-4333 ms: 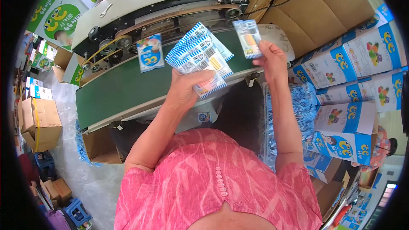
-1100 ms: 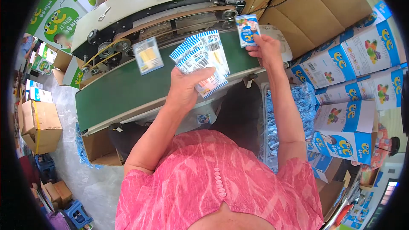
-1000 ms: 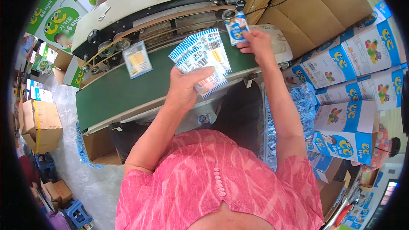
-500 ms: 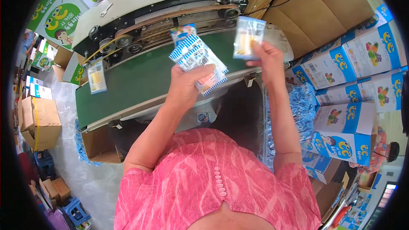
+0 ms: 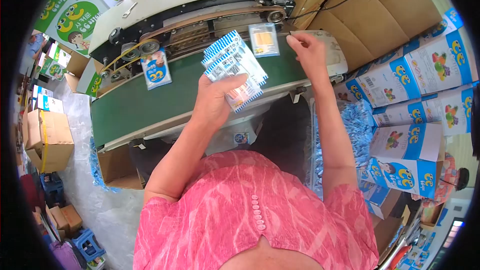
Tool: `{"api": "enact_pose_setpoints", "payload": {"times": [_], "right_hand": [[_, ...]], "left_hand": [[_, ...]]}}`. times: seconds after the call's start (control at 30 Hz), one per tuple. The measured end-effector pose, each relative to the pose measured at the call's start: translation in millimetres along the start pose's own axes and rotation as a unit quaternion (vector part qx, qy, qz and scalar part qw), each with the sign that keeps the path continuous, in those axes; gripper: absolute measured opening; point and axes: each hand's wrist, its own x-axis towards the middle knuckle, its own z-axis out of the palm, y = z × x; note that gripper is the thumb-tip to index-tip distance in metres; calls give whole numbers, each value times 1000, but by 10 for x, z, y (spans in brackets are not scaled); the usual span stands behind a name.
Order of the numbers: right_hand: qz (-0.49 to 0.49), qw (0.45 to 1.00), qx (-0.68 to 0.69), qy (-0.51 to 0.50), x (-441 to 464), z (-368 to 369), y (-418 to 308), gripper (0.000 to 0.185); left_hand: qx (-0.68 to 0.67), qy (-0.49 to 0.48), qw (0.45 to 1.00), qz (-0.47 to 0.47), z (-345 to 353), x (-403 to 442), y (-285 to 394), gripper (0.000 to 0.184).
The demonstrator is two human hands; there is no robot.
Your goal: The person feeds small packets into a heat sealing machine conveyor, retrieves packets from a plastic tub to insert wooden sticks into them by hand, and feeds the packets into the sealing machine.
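In my left hand is a fanned stack of blue-and-white striped sachets, pinched under the thumb above the green conveyor belt. To the right my right hand hovers over the belt's end, fingers loosely bent and apart, holding nothing. Just left of its fingertips, a clear-windowed sachet with yellowish contents lies at the belt's far side. Another sachet, blue with a printed character, rests farther left on the belt beside the rollers.
Behind the belt stands the sealing machine with its control panel and brown drive band. A bin of blue sachets sits by my right side. Printed cartons are stacked at right. An open cardboard box is under the belt.
My right hand has let go of the windowed sachet, now on the belt. The blue character sachet has travelled left. The sachet formerly at the belt's left is out of sight.
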Motion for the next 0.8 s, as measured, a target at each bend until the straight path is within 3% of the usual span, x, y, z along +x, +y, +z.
{"api": "enact_pose_setpoints", "payload": {"times": [0.07, 0.13, 0.33, 0.43, 0.57, 0.7, 0.8], "right_hand": [[-26, 999, -23, 11, -275, 15, -131, 24], [18, 972, 139, -190, -540, 116, -235, 23], [43, 967, 216, -126, -676, 127, -163, 20], [56, 962, 256, -75, -696, 121, -136, 18], [27, 966, 239, -95, -739, 130, -50, 16], [-70, 975, 195, -84, -729, 110, -5, 14], [52, 926, 369, -58, -736, 99, -78, 12]], "left_hand": [[-4, -2, 1000, -8, -4, 8, -1, 29], [8, -19, 999, -38, 20, 25, -43, 31], [9, -46, 998, -49, 71, 42, -134, 32], [19, -15, 999, -32, 73, 93, -171, 30], [81, -35, 996, -28, 97, 75, -203, 27], [67, -33, 997, -7, 130, 71, -277, 27], [38, -18, 999, -9, 140, 78, -218, 26]]}}
